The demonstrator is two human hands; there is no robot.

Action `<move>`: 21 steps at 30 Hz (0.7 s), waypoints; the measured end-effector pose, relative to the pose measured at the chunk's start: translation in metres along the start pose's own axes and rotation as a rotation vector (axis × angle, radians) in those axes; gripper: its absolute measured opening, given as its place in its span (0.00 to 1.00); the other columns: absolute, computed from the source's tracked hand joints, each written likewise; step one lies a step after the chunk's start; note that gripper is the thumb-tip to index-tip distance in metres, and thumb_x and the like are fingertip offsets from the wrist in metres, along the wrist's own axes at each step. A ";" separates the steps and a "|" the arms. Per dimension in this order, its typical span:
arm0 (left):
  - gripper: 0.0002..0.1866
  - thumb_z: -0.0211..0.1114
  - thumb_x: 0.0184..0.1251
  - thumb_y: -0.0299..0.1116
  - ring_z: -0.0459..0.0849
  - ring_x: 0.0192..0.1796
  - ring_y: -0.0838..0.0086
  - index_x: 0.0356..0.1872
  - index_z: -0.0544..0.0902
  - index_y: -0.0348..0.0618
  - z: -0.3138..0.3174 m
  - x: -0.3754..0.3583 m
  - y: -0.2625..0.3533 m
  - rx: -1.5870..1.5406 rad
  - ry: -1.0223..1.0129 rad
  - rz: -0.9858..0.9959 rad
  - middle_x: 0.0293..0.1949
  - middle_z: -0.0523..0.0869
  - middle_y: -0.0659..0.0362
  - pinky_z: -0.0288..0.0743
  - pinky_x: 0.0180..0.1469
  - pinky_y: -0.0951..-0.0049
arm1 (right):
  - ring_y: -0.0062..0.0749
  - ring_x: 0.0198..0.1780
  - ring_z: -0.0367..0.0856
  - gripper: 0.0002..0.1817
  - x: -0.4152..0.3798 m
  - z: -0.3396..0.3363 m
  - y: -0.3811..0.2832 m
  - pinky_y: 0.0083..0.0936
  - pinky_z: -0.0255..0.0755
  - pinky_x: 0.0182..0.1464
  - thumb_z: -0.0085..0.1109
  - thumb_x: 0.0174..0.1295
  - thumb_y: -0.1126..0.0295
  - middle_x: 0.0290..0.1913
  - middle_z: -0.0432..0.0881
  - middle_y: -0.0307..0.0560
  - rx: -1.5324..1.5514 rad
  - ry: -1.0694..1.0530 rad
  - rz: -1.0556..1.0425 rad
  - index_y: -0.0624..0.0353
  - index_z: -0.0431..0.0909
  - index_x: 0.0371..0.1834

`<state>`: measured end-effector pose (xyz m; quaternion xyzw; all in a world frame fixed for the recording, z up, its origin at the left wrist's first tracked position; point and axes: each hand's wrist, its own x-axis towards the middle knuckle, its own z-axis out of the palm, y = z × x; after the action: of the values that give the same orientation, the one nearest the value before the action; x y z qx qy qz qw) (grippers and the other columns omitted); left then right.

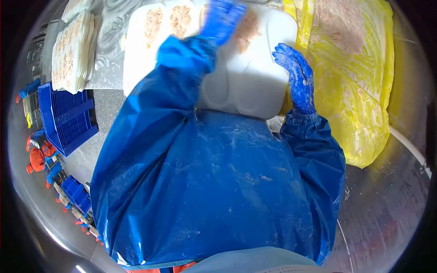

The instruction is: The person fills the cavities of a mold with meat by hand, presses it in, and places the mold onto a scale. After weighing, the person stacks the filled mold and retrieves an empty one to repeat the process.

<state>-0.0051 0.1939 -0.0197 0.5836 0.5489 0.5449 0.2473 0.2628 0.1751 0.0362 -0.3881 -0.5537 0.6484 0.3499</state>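
Note:
A white moulded plastic tray [246, 91] with shallow recesses lies before me. Patches of pale pink minced meat [181, 20] sit along its far part. My blue-gloved left hand [222, 20] is over the meat at the tray's far side, next to a larger portion [247, 32]. Motion blurs that hand, and its fingers cannot be made out clearly. By the tray's right edge is my right hand [297, 75], its blue glove smeared with white residue. Its fingers are stretched out and hold nothing.
At right, a yellow plastic sheet [350, 104] bears a heap of minced meat [339, 22]. A stack of meat-filled white trays [73, 54] stands at left on the metal table [109, 54]. Below it is a blue crate [68, 118]. Other people [38, 154] and another blue crate [76, 193] are farther left.

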 end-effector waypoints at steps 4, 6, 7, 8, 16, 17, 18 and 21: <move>0.35 0.56 0.78 0.45 0.55 0.82 0.49 0.79 0.61 0.38 -0.036 -0.036 -0.020 0.766 -0.042 0.113 0.80 0.61 0.44 0.43 0.82 0.47 | 0.34 0.61 0.82 0.19 0.002 0.000 0.001 0.30 0.74 0.68 0.49 0.76 0.71 0.60 0.84 0.52 0.060 0.010 0.028 0.71 0.79 0.63; 0.41 0.60 0.75 0.54 0.54 0.82 0.45 0.80 0.59 0.38 -0.023 -0.050 -0.012 0.887 -0.173 0.162 0.81 0.59 0.43 0.44 0.81 0.41 | 0.34 0.61 0.82 0.19 0.001 0.000 0.000 0.30 0.74 0.68 0.50 0.75 0.71 0.59 0.84 0.51 0.045 -0.003 0.026 0.71 0.79 0.62; 0.41 0.60 0.75 0.54 0.54 0.82 0.45 0.80 0.59 0.38 -0.024 -0.052 -0.010 0.884 -0.174 0.161 0.81 0.59 0.43 0.44 0.81 0.41 | 0.34 0.61 0.82 0.19 0.000 0.000 0.001 0.30 0.74 0.68 0.50 0.75 0.71 0.59 0.84 0.51 0.044 -0.002 0.028 0.71 0.79 0.62; 0.41 0.60 0.75 0.53 0.53 0.83 0.45 0.80 0.59 0.39 -0.025 -0.054 -0.009 0.916 -0.123 0.153 0.81 0.58 0.43 0.44 0.81 0.42 | 0.34 0.61 0.82 0.19 -0.001 -0.001 0.002 0.29 0.74 0.68 0.50 0.75 0.71 0.59 0.84 0.51 0.049 -0.004 0.040 0.71 0.79 0.63; 0.44 0.64 0.72 0.53 0.52 0.83 0.47 0.80 0.58 0.41 0.029 -0.059 0.024 0.747 -0.249 0.211 0.81 0.58 0.43 0.44 0.82 0.44 | 0.34 0.61 0.82 0.17 0.001 -0.002 0.000 0.28 0.74 0.67 0.51 0.74 0.71 0.60 0.84 0.51 0.007 -0.003 0.049 0.69 0.83 0.57; 0.44 0.64 0.71 0.53 0.52 0.83 0.47 0.81 0.58 0.41 0.030 -0.057 0.035 0.753 -0.188 0.199 0.81 0.58 0.43 0.44 0.82 0.45 | 0.34 0.61 0.82 0.17 0.002 0.000 0.000 0.28 0.74 0.67 0.51 0.74 0.71 0.60 0.84 0.51 0.004 0.003 0.046 0.69 0.83 0.57; 0.44 0.65 0.71 0.52 0.53 0.83 0.48 0.80 0.59 0.41 0.033 -0.050 0.045 0.769 -0.219 0.236 0.80 0.59 0.43 0.44 0.82 0.45 | 0.34 0.61 0.82 0.17 0.004 0.001 0.002 0.28 0.74 0.67 0.52 0.74 0.71 0.60 0.84 0.51 -0.047 -0.038 -0.076 0.69 0.83 0.57; 0.43 0.64 0.72 0.52 0.54 0.83 0.49 0.80 0.60 0.40 0.042 -0.041 0.001 0.755 -0.197 0.265 0.80 0.60 0.43 0.44 0.82 0.46 | 0.36 0.60 0.83 0.15 0.000 -0.006 0.007 0.31 0.75 0.65 0.53 0.74 0.71 0.57 0.85 0.51 0.018 -0.063 0.008 0.69 0.83 0.55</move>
<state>0.0413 0.1696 -0.0452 0.7483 0.6041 0.2740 -0.0052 0.2678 0.1769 0.0287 -0.3663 -0.5570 0.6668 0.3331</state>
